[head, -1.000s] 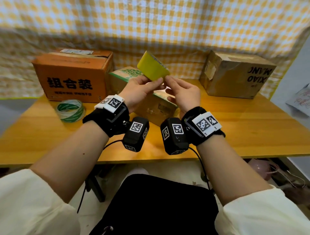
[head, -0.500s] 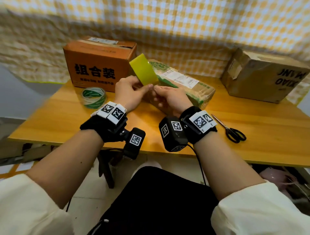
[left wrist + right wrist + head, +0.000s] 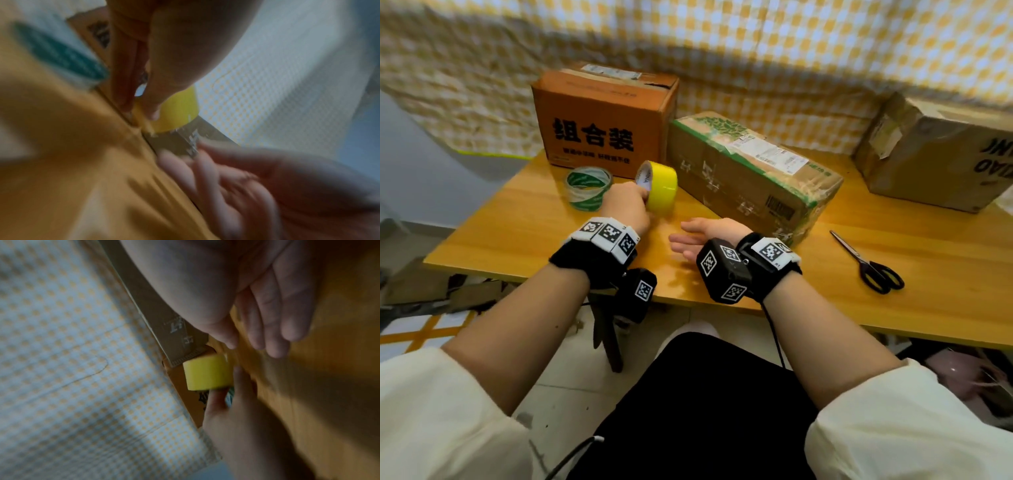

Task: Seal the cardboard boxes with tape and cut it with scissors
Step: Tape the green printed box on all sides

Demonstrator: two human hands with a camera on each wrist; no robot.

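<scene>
Left hand (image 3: pixel 627 205) grips the yellow tape roll (image 3: pixel 660 187) on edge on the tabletop (image 3: pixel 928 257) — down from mid-air a second ago, just left of the green-printed box (image 3: pixel 750 178). Right hand (image 3: pixel 703 234) has let go — fingers loosely spread, palm up, near the roll. Scissors (image 3: pixel 869 263) lie well right. Green-and-white tape roll (image 3: pixel 587 187) sits left of the yellow one.

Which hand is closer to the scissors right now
Right. The right hand lies open on the table, left of the scissors; the left hand is farther away, holding the yellow tape.
</scene>
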